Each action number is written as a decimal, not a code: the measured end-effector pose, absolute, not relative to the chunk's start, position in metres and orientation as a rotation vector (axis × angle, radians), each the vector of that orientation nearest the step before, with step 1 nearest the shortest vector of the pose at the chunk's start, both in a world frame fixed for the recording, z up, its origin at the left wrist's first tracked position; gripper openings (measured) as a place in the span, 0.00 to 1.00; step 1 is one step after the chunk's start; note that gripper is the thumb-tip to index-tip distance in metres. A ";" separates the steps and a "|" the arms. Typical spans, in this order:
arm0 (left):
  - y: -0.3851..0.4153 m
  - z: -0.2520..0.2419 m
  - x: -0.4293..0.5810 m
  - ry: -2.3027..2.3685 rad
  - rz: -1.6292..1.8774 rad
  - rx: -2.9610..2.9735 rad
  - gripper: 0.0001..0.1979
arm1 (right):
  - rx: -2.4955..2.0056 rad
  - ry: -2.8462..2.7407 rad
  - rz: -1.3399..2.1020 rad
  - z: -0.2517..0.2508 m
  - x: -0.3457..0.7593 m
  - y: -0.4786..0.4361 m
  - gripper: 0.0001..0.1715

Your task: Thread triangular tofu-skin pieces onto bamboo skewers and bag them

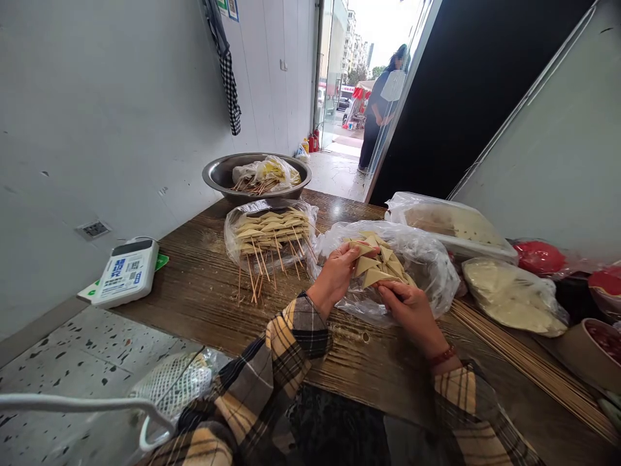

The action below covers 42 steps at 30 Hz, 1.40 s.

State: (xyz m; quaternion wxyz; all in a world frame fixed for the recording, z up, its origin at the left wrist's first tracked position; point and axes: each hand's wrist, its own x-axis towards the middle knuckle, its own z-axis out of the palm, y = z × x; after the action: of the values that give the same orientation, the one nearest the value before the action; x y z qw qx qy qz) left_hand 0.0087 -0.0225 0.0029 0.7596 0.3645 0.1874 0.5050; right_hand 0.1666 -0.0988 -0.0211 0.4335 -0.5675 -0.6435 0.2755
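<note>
My left hand [336,274] pinches a beige folded tofu-skin triangle [365,248] between thumb and fingers. Slightly lower and to the right, my right hand [410,309] has its thumb and fingertips closed on the edge of another tofu-skin triangle [381,277]. Both hands are over an opened clear plastic bag [429,265], where more loose triangles [388,256] lie heaped. Left of the hands, a plastic-lined pile of skewered triangles [272,230] has its thin sticks pointing toward me.
A steel basin [218,176] with bagged skewers stands at the table's far left. Bare bamboo sticks [528,362] lie at right, near a bag of pale sheets [512,294] and a plastic-covered tray [451,223]. A white payment device [129,275] sits at left. A person [378,110] stands by the doorway.
</note>
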 end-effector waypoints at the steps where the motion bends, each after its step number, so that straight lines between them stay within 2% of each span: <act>1: -0.023 0.003 0.009 0.404 1.100 0.783 0.14 | -1.413 -1.604 0.691 -0.021 0.167 -0.099 0.17; 8: -0.026 0.008 0.010 0.376 1.078 0.737 0.10 | -1.392 -1.592 0.684 -0.021 0.164 -0.096 0.17; 17: -0.015 0.006 0.004 0.459 1.092 0.611 0.18 | -1.373 -1.624 0.308 -0.020 0.166 -0.097 0.13; 25: -0.014 0.004 0.004 0.467 1.097 0.605 0.18 | -1.310 -1.753 0.205 -0.018 0.165 -0.098 0.10; 30: -0.013 0.004 0.004 0.473 1.103 0.613 0.18 | -1.328 -1.692 0.313 -0.018 0.164 -0.097 0.11; 36: -0.014 0.006 0.003 0.473 1.095 0.631 0.20 | -1.379 -1.475 0.752 -0.019 0.163 -0.097 0.20; 42: -0.020 0.007 0.008 0.419 1.094 0.639 0.15 | -1.354 -1.449 0.862 -0.018 0.160 -0.096 0.20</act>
State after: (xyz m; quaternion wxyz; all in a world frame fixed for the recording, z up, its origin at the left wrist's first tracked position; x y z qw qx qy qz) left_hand 0.0077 -0.0202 0.0072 0.7855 0.2964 0.1942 0.5074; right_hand 0.1596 -0.0958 -0.0176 0.4704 -0.5526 -0.5912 0.3518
